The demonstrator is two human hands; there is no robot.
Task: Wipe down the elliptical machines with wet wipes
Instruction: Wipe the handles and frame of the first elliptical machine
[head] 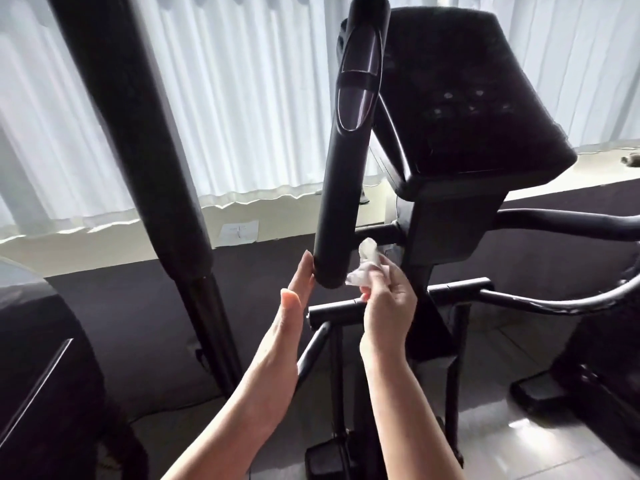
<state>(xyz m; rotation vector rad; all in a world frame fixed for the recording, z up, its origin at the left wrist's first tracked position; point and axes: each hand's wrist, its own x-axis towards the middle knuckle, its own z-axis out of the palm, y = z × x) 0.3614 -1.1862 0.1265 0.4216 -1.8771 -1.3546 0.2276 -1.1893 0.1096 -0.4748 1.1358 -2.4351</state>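
Note:
A black elliptical machine fills the view, with its dark console (467, 109) at upper right. A thick black handlebar grip (341, 188) rises in the centre, a glossy oval sensor plate near its top. My right hand (388, 303) pinches a crumpled white wet wipe (363, 268) against the right side of the grip's lower end. My left hand (294, 299) touches the left side of that same end with straight fingers. A second, thicker black moving arm (138, 140) stands to the left.
White pleated curtains (242, 98) hang behind, above a pale window ledge (138, 244) with a paper sheet on it. Black crossbars (453, 287) and a curved arm (554, 301) run right. Another dark machine body (41, 358) sits at left. Grey tiled floor lies below.

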